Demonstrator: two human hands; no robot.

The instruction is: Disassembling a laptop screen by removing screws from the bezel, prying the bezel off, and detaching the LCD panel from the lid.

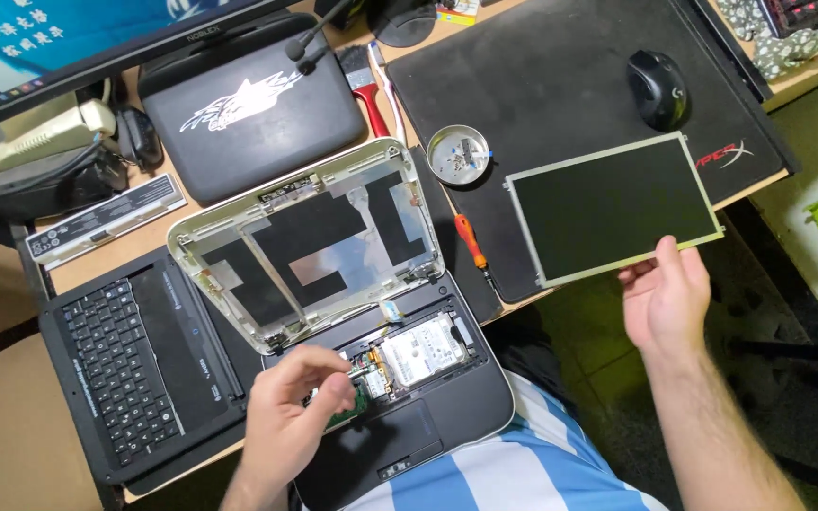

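My right hand [666, 298] holds a flat dark screen panel [613, 208] by its near edge, off to the right of the desk edge. My left hand [293, 405] pinches at small parts inside an opened small laptop base [409, 416], beside a green circuit card [347, 414] and a silver hard drive [420, 350]. The laptop's empty lid shell [305, 241] stands open behind, showing foil and black patches.
A removed keyboard panel [134, 360] lies at left. A battery bar [106, 218], a black case [248, 114], a round metal dish [458, 153], an orange screwdriver [471, 241], a red-handled brush [367, 90], a mouse [658, 88] on a black mat [560, 85], and a monitor [78, 38] surround it.
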